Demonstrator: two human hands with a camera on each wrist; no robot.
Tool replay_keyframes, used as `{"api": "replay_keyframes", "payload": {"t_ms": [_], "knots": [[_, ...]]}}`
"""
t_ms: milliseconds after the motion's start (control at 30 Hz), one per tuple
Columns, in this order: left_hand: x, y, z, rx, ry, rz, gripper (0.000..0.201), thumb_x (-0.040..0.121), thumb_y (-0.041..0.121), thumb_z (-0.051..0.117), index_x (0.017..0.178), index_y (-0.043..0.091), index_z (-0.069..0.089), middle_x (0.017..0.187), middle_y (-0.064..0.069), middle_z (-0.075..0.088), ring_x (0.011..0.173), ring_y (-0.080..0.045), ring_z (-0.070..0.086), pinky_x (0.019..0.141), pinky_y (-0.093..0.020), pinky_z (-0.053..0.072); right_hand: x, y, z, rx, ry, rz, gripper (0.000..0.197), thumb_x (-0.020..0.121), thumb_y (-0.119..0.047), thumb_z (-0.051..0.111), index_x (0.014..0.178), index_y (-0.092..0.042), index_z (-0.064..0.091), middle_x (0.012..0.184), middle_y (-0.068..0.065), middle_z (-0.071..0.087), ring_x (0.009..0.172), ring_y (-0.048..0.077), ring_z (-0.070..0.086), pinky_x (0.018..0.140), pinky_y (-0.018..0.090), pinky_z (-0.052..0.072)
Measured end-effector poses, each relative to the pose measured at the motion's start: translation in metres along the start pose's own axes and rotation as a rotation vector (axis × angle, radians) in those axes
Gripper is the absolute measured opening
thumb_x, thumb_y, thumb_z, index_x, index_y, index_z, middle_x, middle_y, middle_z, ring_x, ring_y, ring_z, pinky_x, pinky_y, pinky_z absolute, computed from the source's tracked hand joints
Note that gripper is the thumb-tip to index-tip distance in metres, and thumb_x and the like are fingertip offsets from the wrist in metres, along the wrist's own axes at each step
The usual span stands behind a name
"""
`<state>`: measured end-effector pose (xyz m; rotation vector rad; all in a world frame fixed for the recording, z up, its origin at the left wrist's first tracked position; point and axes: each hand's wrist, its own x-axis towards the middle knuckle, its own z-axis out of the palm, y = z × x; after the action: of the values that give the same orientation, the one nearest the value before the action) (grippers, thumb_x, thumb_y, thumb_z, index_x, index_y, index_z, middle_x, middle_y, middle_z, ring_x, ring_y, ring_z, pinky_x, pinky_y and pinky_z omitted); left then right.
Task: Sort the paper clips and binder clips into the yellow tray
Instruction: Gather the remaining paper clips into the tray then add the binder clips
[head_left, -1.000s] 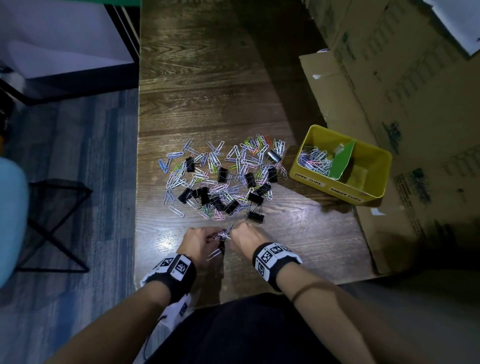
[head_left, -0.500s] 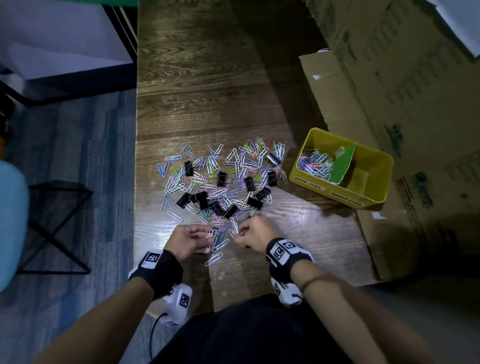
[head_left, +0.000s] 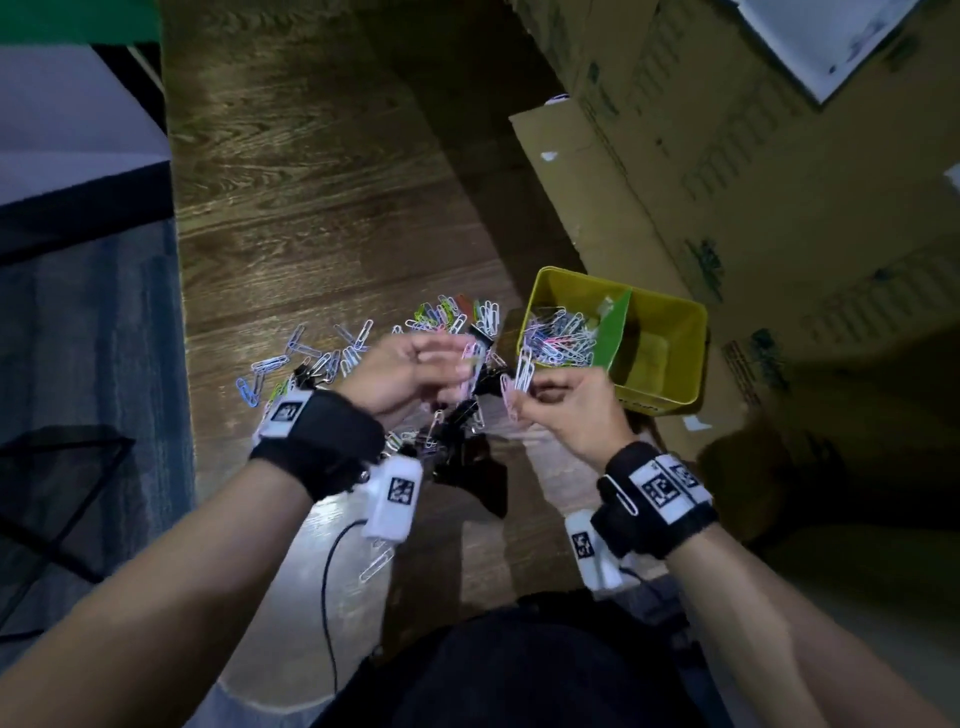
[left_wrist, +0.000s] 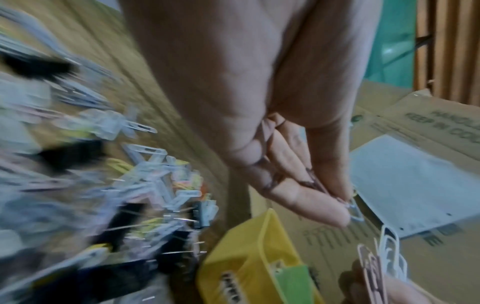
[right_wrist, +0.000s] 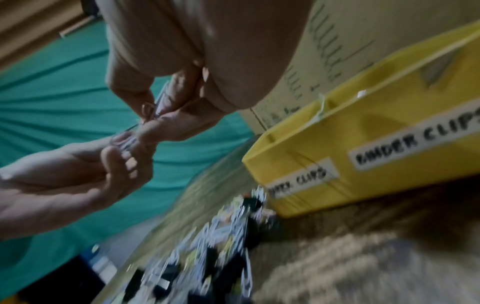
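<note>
Both hands raised above the wooden table (head_left: 322, 218), near each other. Right hand (head_left: 566, 402) pinching a bunch of paper clips (head_left: 519, 376); left hand (head_left: 402, 371) at its 9 o'clock, fingers curled, pinching a clip or two at the fingertips (left_wrist: 335, 218). Yellow tray (head_left: 670, 374) at 2 o'clock from the right hand, paper clips in its left compartment. Loose pile of paper clips and black binder clips (head_left: 462, 415) beneath the hands.

hands (head_left: 488, 384) raised, close together, fingers pinched
</note>
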<state>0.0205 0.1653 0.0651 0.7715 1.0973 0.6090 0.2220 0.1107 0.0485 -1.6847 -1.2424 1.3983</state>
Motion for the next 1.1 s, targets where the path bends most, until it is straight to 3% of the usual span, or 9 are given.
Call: {"api": "replay_keyframes", "payload": {"t_ms": [167,267,367,500,633,800,900,1033,1100], "knots": [[0.067,0.023,0.061,0.389,0.015,0.119,0.022,0.074,-0.007,0.07,0.09,0.008,0.066,0.073,-0.008,0.066,0.055,-0.014,0.063,0.059,-0.029,0.058,0.02,-0.026,-0.046,0.089,0.169,-0.09,0.016,0.078,-0.007,0.074,0.069,-0.02,0.07,0.061,-0.001,0.07,0.056,0.012,0.067,0.056,0.024,0.054],[0.091,0.015,0.084,0.977,0.034,0.258,0.016,0.077,0.006,0.069,0.09,0.015,0.069,0.08,-0.007,0.069,0.074,-0.022,0.065,0.067,-0.025,0.048,0.042,-0.028,-0.064,-0.043,0.211,-0.071,0.013,0.077,-0.012,0.076,0.069,-0.02,0.069,0.069,0.01,0.072,0.063,0.02,0.071,0.064,0.035,0.058],[0.096,0.004,0.095,1.235,0.018,0.287,0.029,0.079,0.008,0.063,0.108,0.013,0.067,0.1,-0.014,0.07,0.095,-0.029,0.062,0.074,-0.023,0.041,0.068,-0.025,-0.074,-0.223,0.162,0.012,0.006,0.079,-0.012,0.074,0.077,-0.015,0.068,0.077,0.011,0.073,0.068,0.018,0.071,0.068,0.034,0.06],[0.092,-0.006,0.089,1.169,0.014,0.327,0.029,0.086,0.01,0.058,0.114,0.015,0.065,0.11,-0.01,0.068,0.102,-0.025,0.062,0.087,-0.022,0.041,0.099,-0.017,-0.075,-0.637,0.043,0.064,0.015,0.079,-0.022,0.074,0.075,-0.008,0.068,0.071,0.007,0.069,0.068,0.022,0.066,0.061,0.035,0.055],[0.077,-0.011,0.072,0.868,0.111,0.326,0.021,0.09,0.008,0.055,0.103,0.015,0.069,0.1,-0.003,0.071,0.089,-0.015,0.066,0.084,-0.026,0.052,0.114,-0.01,-0.061,-0.908,-0.055,0.094,0.023,0.084,-0.024,0.069,0.1,-0.006,0.067,0.098,0.014,0.067,0.085,0.027,0.065,0.079,0.039,0.056],[0.033,-0.017,0.015,0.717,0.149,0.231,0.017,0.089,0.013,0.059,0.102,0.02,0.066,0.082,0.003,0.069,0.073,-0.015,0.067,0.07,-0.023,0.055,0.11,-0.003,-0.053,-1.019,-0.051,0.081,0.041,0.086,-0.022,0.067,0.123,-0.009,0.057,0.118,0.017,0.059,0.098,0.029,0.063,0.087,0.037,0.054],[-0.004,-0.031,-0.024,0.816,0.201,0.114,0.015,0.089,0.018,0.06,0.101,0.025,0.065,0.083,0.002,0.07,0.074,-0.019,0.067,0.069,-0.035,0.056,0.099,-0.008,-0.048,-0.929,0.011,0.055,0.038,0.086,-0.026,0.067,0.122,-0.017,0.06,0.115,0.013,0.064,0.097,0.026,0.064,0.087,0.036,0.054],[-0.045,-0.07,-0.066,1.051,0.194,0.074,0.014,0.087,0.013,0.062,0.099,0.016,0.069,0.081,0.007,0.067,0.065,0.008,0.058,0.058,-0.005,0.042,0.072,-0.016,-0.03,-0.879,0.082,-0.183,0.025,0.094,-0.015,0.053,0.115,-0.019,0.065,0.109,0.011,0.068,0.085,0.024,0.065,0.078,0.036,0.057],[-0.06,-0.092,-0.078,1.127,0.17,0.083,0.015,0.085,0.01,0.062,0.096,0.016,0.071,0.086,0.004,0.07,0.063,0.008,0.057,0.058,-0.003,0.038,0.055,-0.015,-0.013,-0.851,0.061,-0.342,0.023,0.093,-0.016,0.054,0.111,-0.018,0.067,0.11,0.007,0.067,0.088,0.021,0.063,0.078,0.032,0.055]]}}
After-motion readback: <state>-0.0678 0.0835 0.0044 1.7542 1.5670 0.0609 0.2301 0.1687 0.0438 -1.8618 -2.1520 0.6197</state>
